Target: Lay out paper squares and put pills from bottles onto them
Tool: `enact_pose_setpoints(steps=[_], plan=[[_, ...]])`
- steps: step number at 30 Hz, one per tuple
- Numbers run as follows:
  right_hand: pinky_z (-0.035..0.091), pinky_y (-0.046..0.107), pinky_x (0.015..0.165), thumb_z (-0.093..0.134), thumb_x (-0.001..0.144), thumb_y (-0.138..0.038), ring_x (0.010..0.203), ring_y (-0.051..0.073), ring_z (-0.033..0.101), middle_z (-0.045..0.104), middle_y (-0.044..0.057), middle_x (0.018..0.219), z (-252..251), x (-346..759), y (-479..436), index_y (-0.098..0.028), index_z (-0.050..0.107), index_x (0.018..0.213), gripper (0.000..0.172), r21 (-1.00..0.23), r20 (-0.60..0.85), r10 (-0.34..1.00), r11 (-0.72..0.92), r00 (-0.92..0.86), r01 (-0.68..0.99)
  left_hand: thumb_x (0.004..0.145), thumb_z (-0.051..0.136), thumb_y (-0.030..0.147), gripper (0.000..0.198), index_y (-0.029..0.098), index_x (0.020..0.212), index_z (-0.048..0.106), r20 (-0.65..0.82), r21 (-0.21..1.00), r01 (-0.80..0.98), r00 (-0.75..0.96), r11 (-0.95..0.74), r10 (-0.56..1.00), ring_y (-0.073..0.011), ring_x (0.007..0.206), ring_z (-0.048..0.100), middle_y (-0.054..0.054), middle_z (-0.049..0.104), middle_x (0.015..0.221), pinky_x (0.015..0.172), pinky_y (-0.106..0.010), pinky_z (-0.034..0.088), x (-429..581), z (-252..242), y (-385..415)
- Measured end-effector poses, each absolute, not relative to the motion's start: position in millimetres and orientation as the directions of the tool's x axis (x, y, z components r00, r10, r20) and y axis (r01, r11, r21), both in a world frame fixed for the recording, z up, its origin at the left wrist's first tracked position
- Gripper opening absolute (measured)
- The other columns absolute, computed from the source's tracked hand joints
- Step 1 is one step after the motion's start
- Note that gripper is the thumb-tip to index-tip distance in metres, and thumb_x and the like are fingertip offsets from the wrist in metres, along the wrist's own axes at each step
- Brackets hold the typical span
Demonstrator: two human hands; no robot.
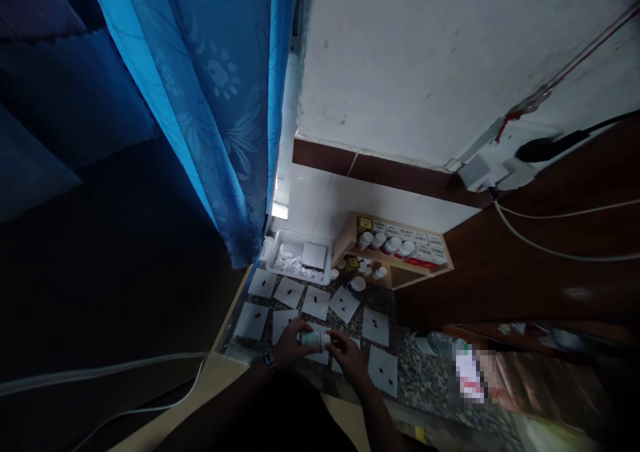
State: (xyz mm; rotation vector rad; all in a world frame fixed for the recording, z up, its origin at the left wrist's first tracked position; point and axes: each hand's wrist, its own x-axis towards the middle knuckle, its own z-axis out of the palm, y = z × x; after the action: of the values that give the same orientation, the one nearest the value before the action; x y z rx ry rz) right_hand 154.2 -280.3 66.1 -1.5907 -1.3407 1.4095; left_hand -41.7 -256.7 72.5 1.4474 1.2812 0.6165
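My left hand (290,347) is wrapped round the body of a small white pill bottle (311,339) with a greenish label, held on its side above the counter. At the bottle's white cap end, the fingers of my right hand (349,355) close on the cap. Under and around both hands lie several white paper squares, such as one paper square (375,325) to the right and another paper square (251,321) to the left. Small dark red and brown pills rest on them. My hands partly cover the nearest papers.
Behind the papers stands a white plastic tray (274,263) with folded white packets and a white box. A wooden shelf (410,280) beside it holds bottles and boxes. A blue curtain (225,105) hangs left; plugs and cables (545,249) are at right, near a clear plastic bottle (440,343).
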Motion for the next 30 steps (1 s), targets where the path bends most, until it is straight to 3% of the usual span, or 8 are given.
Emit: enact_pose_setpoints(steps=[2, 5, 8, 12, 15, 23, 27, 30], plan=[[0.051, 0.035, 0.068, 0.06, 0.07, -0.051, 0.076, 0.022, 0.063, 0.067, 0.009, 0.091, 66, 160, -273, -0.018, 0.064, 0.098, 0.043, -0.906, -0.304, 0.949, -0.261, -0.085, 0.333, 0.055, 0.075, 0.021, 0.042, 0.018, 0.094, 0.059, -0.254, 0.917, 0.377, 0.295, 0.132, 0.921, -0.0207, 0.095, 0.051, -0.004, 0.054, 0.099, 0.081, -0.031, 0.043, -42, 69, -254], [0.049, 0.034, 0.073, 0.053, 0.075, -0.043, 0.081, 0.021, 0.061, 0.065, 0.009, 0.095, 72, 176, -242, -0.017, 0.063, 0.1, 0.037, -0.791, -0.185, 0.982, -0.171, 0.038, 0.588, 0.059, 0.07, 0.018, 0.054, 0.019, 0.11, 0.053, -0.293, 0.901, 0.385, 0.195, 0.201, 0.936, -0.0202, 0.097, 0.05, -0.008, 0.05, 0.114, 0.085, -0.033, 0.043, -45, 59, -250], [0.044, 0.032, 0.081, 0.044, 0.081, -0.035, 0.093, 0.021, 0.057, 0.061, 0.01, 0.105, 80, 193, -195, -0.017, 0.06, 0.105, 0.034, -0.567, -0.049, 0.994, -0.111, 0.101, 0.816, 0.068, 0.061, 0.02, 0.037, 0.018, 0.105, 0.057, -0.357, 0.869, 0.398, 0.092, 0.294, 0.93, -0.0198, 0.093, 0.052, -0.008, 0.054, 0.108, 0.081, -0.033, 0.046, -51, 47, -249], [0.037, 0.028, 0.083, 0.042, 0.083, -0.022, 0.097, 0.018, 0.054, 0.06, 0.008, 0.111, 81, 202, -141, -0.02, 0.058, 0.11, 0.031, -0.242, -0.079, 0.995, 0.038, -0.059, 0.97, 0.066, 0.059, 0.02, 0.029, 0.017, 0.095, 0.061, -0.364, 0.854, 0.426, 0.082, 0.298, 0.928, -0.0212, 0.09, 0.053, -0.007, 0.057, 0.099, 0.074, -0.033, 0.047, -60, 40, -255], [0.034, 0.028, 0.083, 0.041, 0.082, -0.014, 0.095, 0.018, 0.054, 0.062, 0.007, 0.104, 74, 200, -119, -0.021, 0.06, 0.103, 0.03, -0.082, -0.142, 0.973, 0.173, -0.184, 0.981, 0.065, 0.059, 0.019, 0.031, 0.017, 0.096, 0.061, -0.375, 0.845, 0.428, 0.048, 0.32, 0.926, -0.021, 0.09, 0.054, -0.008, 0.056, 0.103, 0.074, -0.032, 0.046, -69, 41, -260], [0.031, 0.031, 0.084, 0.038, 0.084, -0.014, 0.098, 0.022, 0.054, 0.064, 0.012, 0.101, 47, 196, -94, -0.018, 0.062, 0.104, 0.031, 0.001, -0.142, 0.976, 0.167, -0.165, 0.986, 0.066, 0.057, 0.019, 0.03, 0.016, 0.095, 0.061, -0.392, 0.818, 0.448, -0.027, 0.361, 0.92, -0.0206, 0.088, 0.055, -0.008, 0.057, 0.101, 0.08, -0.035, 0.046, -88, 39, -266], [0.029, 0.032, 0.088, 0.042, 0.083, -0.017, 0.102, 0.023, 0.051, 0.062, 0.012, 0.108, 48, 197, -89, -0.018, 0.057, 0.115, 0.036, -0.034, -0.084, 0.984, 0.154, -0.157, 0.987, 0.066, 0.057, 0.019, 0.029, 0.014, 0.095, 0.06, -0.377, 0.815, 0.459, -0.042, 0.353, 0.925, -0.0207, 0.088, 0.056, -0.009, 0.058, 0.1, 0.082, -0.035, 0.045, -93, 36, -266], [0.031, 0.032, 0.087, 0.041, 0.085, -0.023, 0.103, 0.023, 0.051, 0.061, 0.012, 0.109, 51, 198, -110, -0.016, 0.057, 0.115, 0.035, -0.08, -0.011, 1.0, 0.02, -0.021, 0.997, 0.066, 0.057, 0.018, 0.026, 0.016, 0.092, 0.061, -0.366, 0.81, 0.479, -0.039, 0.339, 0.93, -0.021, 0.088, 0.056, -0.007, 0.06, 0.096, 0.083, -0.036, 0.045, -94, 34, -263]])
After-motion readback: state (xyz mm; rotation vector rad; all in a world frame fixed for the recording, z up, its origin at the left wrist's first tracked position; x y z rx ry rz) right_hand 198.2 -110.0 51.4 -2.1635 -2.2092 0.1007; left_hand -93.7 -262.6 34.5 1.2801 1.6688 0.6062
